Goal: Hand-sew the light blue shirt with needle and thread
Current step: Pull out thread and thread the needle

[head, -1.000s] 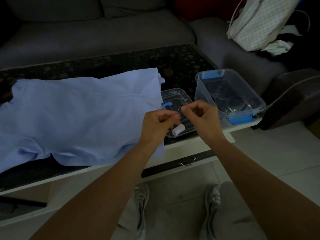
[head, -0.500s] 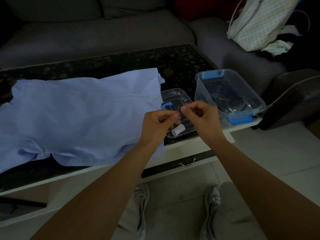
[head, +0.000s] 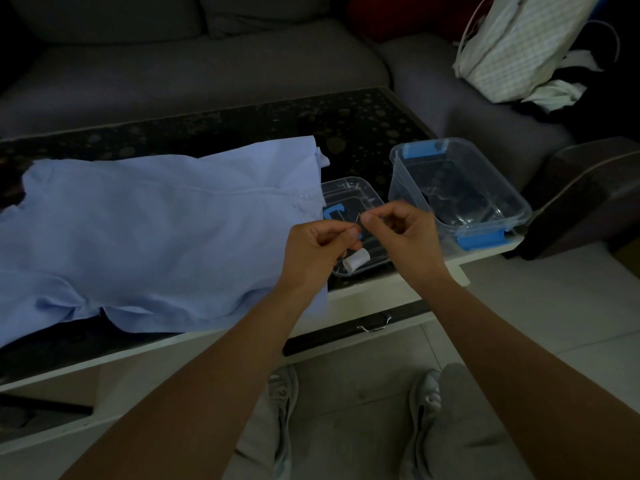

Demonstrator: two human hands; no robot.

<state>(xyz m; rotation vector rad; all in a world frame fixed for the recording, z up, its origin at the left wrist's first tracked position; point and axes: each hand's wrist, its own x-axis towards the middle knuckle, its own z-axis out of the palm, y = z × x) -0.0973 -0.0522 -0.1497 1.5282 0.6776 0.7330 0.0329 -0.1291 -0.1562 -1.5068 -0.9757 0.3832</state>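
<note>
Both hands hovering close together above clear lid (head: 348, 194) at near edge of bench (head: 346, 126); right hand (head: 405, 237) curling fingers, pinching thin needle (head: 358, 219) between thumb and forefinger; left hand (head: 318, 251) just beside it, fingers curled, pinching fine thread (head: 343, 253), barely visible; white spool (head: 355, 260) lying in lid just below left hand; light blue shirt (head: 156, 237) lying spread on bench, left of hands, its edge running under left wrist; clear box (head: 460, 161) sitting right of right hand.
</note>
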